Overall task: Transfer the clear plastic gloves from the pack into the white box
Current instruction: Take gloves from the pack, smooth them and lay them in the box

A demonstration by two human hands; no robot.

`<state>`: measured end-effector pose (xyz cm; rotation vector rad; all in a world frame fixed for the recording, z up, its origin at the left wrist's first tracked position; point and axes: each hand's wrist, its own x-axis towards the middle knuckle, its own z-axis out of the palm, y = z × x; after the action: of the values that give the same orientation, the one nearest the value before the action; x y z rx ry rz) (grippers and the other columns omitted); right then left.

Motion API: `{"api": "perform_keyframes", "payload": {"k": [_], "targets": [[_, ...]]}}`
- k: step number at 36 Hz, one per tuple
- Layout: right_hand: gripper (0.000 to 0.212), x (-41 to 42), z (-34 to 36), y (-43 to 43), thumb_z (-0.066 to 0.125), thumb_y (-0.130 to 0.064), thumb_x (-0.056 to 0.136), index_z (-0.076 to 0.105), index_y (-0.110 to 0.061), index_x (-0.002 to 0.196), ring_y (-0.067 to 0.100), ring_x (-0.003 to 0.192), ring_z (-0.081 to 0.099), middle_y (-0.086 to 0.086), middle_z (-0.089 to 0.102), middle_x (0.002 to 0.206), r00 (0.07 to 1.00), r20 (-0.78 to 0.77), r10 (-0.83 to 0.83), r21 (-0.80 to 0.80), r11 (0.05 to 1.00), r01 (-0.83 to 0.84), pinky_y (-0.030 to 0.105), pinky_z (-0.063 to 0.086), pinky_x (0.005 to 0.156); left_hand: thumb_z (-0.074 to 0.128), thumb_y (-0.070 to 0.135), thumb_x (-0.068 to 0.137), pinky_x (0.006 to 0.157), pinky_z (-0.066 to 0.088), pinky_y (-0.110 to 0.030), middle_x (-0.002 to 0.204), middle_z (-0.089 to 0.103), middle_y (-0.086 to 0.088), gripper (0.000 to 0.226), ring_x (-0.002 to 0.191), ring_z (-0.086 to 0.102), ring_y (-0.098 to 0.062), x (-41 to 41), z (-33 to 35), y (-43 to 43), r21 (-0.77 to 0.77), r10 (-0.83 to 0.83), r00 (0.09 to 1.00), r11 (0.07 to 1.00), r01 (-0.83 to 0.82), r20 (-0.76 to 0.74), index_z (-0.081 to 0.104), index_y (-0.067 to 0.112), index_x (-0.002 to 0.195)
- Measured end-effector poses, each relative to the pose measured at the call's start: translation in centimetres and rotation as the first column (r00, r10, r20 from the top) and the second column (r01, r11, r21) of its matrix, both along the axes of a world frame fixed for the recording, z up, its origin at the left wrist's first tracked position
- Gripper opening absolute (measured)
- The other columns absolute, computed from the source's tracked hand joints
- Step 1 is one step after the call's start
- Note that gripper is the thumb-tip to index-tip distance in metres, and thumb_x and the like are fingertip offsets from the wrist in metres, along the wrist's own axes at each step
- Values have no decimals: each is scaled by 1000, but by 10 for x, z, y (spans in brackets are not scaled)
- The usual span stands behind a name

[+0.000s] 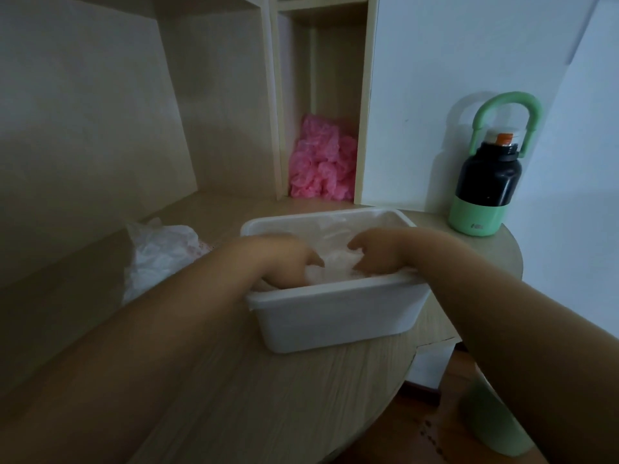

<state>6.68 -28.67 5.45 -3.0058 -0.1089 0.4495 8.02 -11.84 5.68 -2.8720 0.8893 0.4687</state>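
Both in the white box (335,316), my left hand (288,262) and right hand (376,252) clutch clear plastic gloves (335,264) with curled fingers; the bottle (487,182) logo is unreadable.

— Are the hands gripping anything?
— Can't tell. The left hand (288,262) and right hand (375,252) bury their fingertips in the clear plastic gloves (335,262), behind the white box (335,316) wall.
— And lower right?
— A green object (495,423), too blurred to name.

Pink bundle (323,162) in shelf cubby (335,61); green-black bottle (485,182) on desk (268,396).
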Motion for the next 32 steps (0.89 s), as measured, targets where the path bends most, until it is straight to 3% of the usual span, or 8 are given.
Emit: {"api": "perform_keyframes", "payload": {"k": [3, 8, 12, 15, 19, 22, 27, 32], "targets": [[57, -9, 13, 5, 59, -33, 90, 41, -17, 142, 22, 131, 41, 3, 44, 144, 977, 211, -39, 88, 996, 21, 33, 30, 110, 63, 40, 88, 101, 39, -30, 141, 49, 6, 59, 122, 49, -12, -10, 18, 16, -265, 70, 997, 962, -60, 30, 42, 28, 142], [43, -22, 32, 43, 56, -26, 91, 53, -12, 132, 25, 121, 50, 8, 54, 133, 903, 426, -49, 235, 970, -58, 34, 38, 103, 62, 22, 91, 75, 39, -9, 114, 61, 11, 39, 88, 54, 6, -32, 35, 64, -695, 228, 961, 717, -59, 153, 58, 22, 130], [39, -28, 35, 97, 53, -24, 92, 55, -13, 129, 24, 112, 57, 8, 60, 125, 856, 517, -29, 352, 918, -182, 35, 46, 99, 61, 23, 92, 93, 46, -26, 111, 65, 8, 30, 100, 60, -6, -44, 23, 111, -839, 405, 891, 542, -52, 207, 65, 20, 121], [40, -32, 30, 145, 51, -21, 92, 53, -15, 132, 23, 112, 57, 7, 61, 124, 846, 533, -9, 425, 867, -259, 30, 45, 96, 61, 20, 92, 93, 45, -26, 113, 67, 2, 30, 100, 59, -8, -47, 3, 149, -875, 560, 796, 477, -83, 229, 65, 17, 122], [41, -34, 13, 193, 45, -8, 92, 52, -16, 132, 23, 116, 54, 7, 60, 126, 843, 539, -6, 486, 819, -305, 27, 42, 91, 60, 14, 91, 94, 38, -24, 126, 60, -3, 36, 112, 54, -15, -40, -38, 183, -858, 619, 760, 484, -171, 197, 61, 13, 126], [49, -28, -7, 222, 44, -4, 91, 46, -17, 138, 24, 122, 50, 7, 54, 133, 892, 451, 9, 529, 803, -275, 29, 41, 95, 63, 13, 89, 106, 37, -40, 136, 53, -10, 41, 127, 48, -27, -30, -70, 200, -815, 578, 788, 549, -186, 210, 57, 13, 130], [56, -16, -50, 235, 48, 0, 90, 33, -11, 143, 25, 127, 43, 12, 42, 142, 958, 264, -112, 693, 713, -107, 29, 37, 100, 61, 24, 91, 114, 26, -41, 155, 29, -7, 53, 141, 27, -27, -15, -106, 199, -691, 543, 786, 689, -218, 294, 45, 19, 142], [56, -7, -78, 229, 49, 0, 92, 29, -7, 144, 25, 128, 41, 13, 42, 142, 972, 200, -121, 766, 638, -78, 20, 33, 94, 62, 25, 88, 102, 40, -44, 142, 47, -13, 40, 127, 45, -36, -1, -127, 199, -687, 584, 726, 694, -214, 363, 61, 17, 128]]}}
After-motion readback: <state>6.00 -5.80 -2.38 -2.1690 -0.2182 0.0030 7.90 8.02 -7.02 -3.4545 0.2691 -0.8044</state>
